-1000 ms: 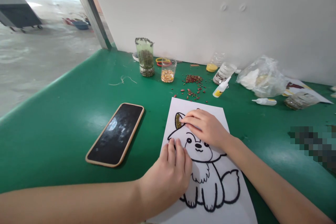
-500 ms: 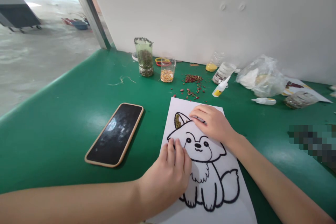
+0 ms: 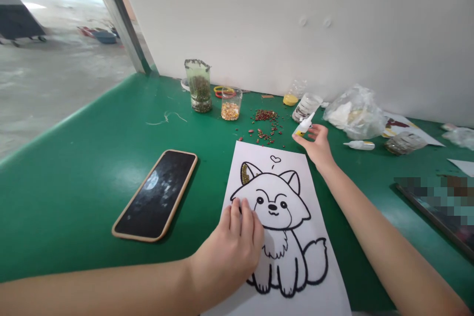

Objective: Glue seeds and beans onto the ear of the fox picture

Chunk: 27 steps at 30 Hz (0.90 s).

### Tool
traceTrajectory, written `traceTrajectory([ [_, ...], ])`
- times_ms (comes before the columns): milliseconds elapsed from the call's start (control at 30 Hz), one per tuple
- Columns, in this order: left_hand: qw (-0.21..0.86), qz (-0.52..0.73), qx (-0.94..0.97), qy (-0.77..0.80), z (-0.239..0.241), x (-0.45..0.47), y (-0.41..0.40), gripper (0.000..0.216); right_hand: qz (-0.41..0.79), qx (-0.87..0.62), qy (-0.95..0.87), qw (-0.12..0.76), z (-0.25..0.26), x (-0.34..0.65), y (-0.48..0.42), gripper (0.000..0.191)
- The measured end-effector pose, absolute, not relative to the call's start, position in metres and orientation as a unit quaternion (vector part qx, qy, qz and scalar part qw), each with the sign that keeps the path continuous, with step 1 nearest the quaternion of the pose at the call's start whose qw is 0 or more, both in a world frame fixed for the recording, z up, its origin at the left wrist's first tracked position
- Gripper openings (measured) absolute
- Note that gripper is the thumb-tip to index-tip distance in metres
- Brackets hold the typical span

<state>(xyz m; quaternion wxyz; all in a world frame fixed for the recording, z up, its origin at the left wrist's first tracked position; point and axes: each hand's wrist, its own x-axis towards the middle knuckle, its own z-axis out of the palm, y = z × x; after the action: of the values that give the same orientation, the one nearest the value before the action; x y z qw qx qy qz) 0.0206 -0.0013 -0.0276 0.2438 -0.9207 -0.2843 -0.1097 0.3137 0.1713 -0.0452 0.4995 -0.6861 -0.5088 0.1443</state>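
Note:
My right hand (image 3: pixel 316 145) reaches past the top right corner of the paper, thumb and fingers closed around the lower part of a white squeeze glue bottle (image 3: pixel 305 124) with a yellow label. The bottle leans, its nozzle pointing up and right. My left hand (image 3: pixel 237 242) rests on the left side of a white sheet (image 3: pixel 333 286), fingers curled together; the thumb and whatever may be under the fingers are hidden. The sheet carries a black outline drawing of a fox (image 3: pixel 281 217) with a small heart above it. Greenish seeds (image 3: pixel 245 174) fill part of its left ear.
A phone (image 3: pixel 155 195) lies left of the paper. Behind stand a green seed container (image 3: pixel 200 89) and a cup of corn kernels (image 3: pixel 230 108). Loose reddish seeds (image 3: pixel 265 116) are scattered nearby. Rightward are a plastic bag (image 3: pixel 355 111), another glue bottle (image 3: pixel 361 145) and a jar (image 3: pixel 405 143).
My right hand has left the fox's head, moved up and right, and taken hold of the glue bottle. The right ear and heart are now uncovered. My left hand stays on the paper.

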Motion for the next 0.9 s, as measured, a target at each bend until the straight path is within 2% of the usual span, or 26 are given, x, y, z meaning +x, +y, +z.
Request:
traceTrajectory([
  [133,0.246,-0.107,-0.919,-0.289,-0.029,0.02,-0.002,0.036,0.161,-0.655,-0.529,0.515,-0.043,0.312,0.185,0.038],
  [200,0.247,-0.106,-0.919,-0.288,-0.029,0.02,-0.001,0.037,0.187,-0.631,-0.529,0.536,-0.032,0.307,0.181,0.034],
  [267,0.243,-0.106,-0.92,-0.287,-0.03,0.02,-0.001,0.037,0.279,-0.597,-0.5,0.562,-0.021,0.296,0.172,0.033],
  [367,0.24,-0.106,-0.921,-0.288,-0.029,0.021,0.0,0.036,0.458,-0.525,-0.47,0.541,-0.01,0.274,0.156,0.032],
  [467,0.239,-0.11,-0.921,-0.289,-0.027,0.022,-0.001,0.035,0.546,-0.481,-0.444,0.523,-0.01,0.253,0.146,0.034],
  [900,0.239,-0.125,-0.918,-0.291,-0.029,0.022,-0.001,0.035,0.59,-0.405,-0.477,0.51,-0.028,0.214,0.139,0.03],
])
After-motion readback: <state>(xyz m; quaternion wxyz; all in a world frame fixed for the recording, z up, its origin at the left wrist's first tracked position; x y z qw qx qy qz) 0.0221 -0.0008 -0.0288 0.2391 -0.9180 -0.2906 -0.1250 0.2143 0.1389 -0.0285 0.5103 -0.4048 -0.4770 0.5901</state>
